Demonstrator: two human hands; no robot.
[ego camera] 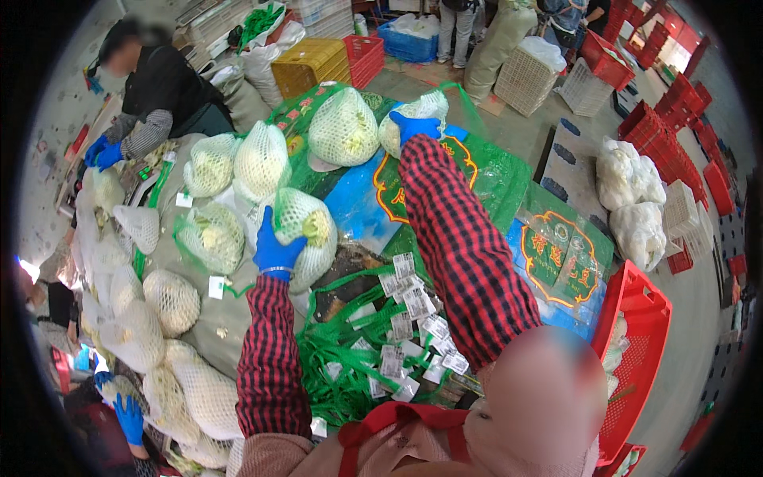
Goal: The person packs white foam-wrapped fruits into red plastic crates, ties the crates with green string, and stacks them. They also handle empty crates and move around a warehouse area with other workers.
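Observation:
My left hand [279,247], in a blue glove, rests on a cauliflower in white foam netting [307,262], with green mesh over its upper left part. Farther off, my right hand [415,126], also gloved in blue, is on another foam-netted cauliflower [390,136] at the far edge of the table; its fingers are partly hidden in the netting. Between the two hands stands a large netted cauliflower [344,126]. More netted cauliflowers [261,161] lie left of it. Close to my body is a heap of green mesh bags [351,358] with white printed tags [415,301].
Netted cauliflowers [132,337] are piled along the left side. A co-worker in black [170,89] stands at the far left; another person's blue-gloved hand [129,419] is at lower left. A red crate [641,364] stands at right. Printed green sacks [560,256] cover the table's right part.

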